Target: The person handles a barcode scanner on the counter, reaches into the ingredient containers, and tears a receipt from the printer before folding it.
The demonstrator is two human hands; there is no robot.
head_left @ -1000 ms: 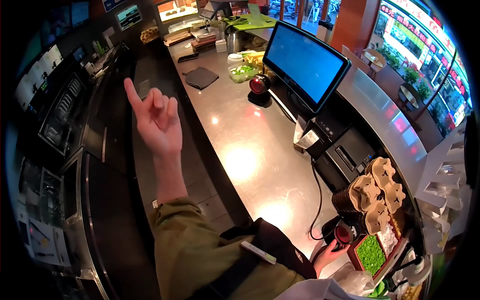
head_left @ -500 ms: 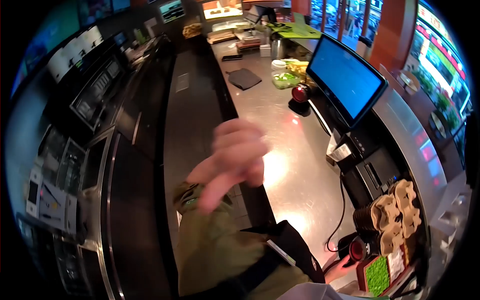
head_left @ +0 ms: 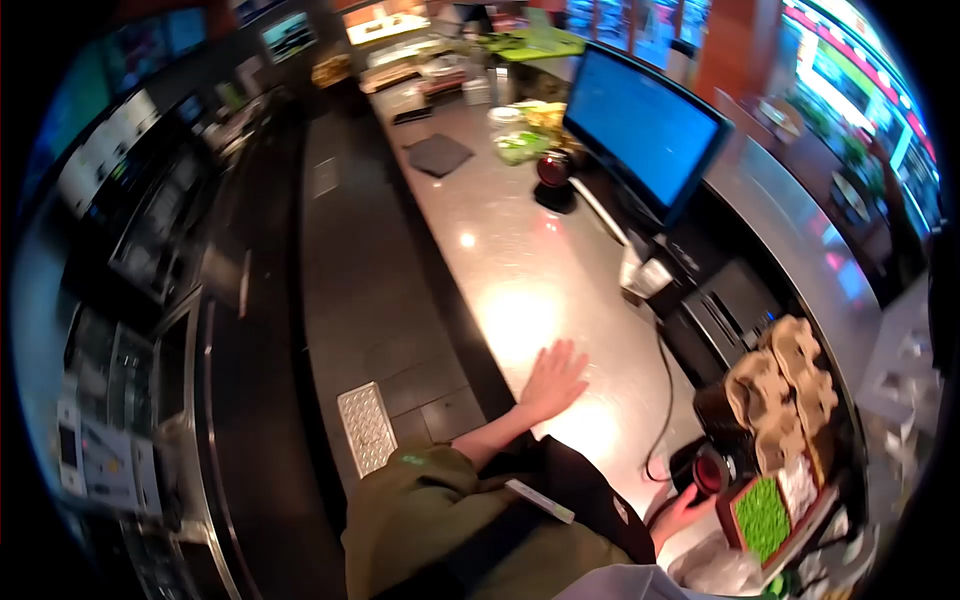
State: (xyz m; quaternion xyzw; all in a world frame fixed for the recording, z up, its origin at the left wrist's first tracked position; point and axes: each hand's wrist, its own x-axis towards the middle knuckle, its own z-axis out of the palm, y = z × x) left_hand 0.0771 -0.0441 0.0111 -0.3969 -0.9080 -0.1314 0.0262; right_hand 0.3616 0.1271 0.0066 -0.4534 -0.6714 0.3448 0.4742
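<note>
Low over the metal counter point(head_left: 520, 310), my left hand point(head_left: 555, 380) is spread out with its palm down and holds nothing. Its olive sleeve point(head_left: 415, 510) comes in from the lower left. My right hand point(head_left: 680, 515) is at the lower right, with its fingers against the side of a black device with a round red lens point(head_left: 709, 472). Part of that hand is hidden by the device and the dark apron. Just right of it sits a red-edged tray with chopped green pieces point(head_left: 762, 518) and a white portion.
Cardboard cup carriers point(head_left: 785, 390) are stacked at the right, beside a black printer point(head_left: 735, 305). A monitor point(head_left: 645, 130) stands behind another red-lensed device point(head_left: 554, 172). A dark cloth point(head_left: 437, 155) lies farther along. A cable point(head_left: 665, 400) crosses the counter.
My left hand has come down from its raised, blurred position to the counter, with its fingers now spread. The view has shifted; my right hand stays by the red-lensed device.
</note>
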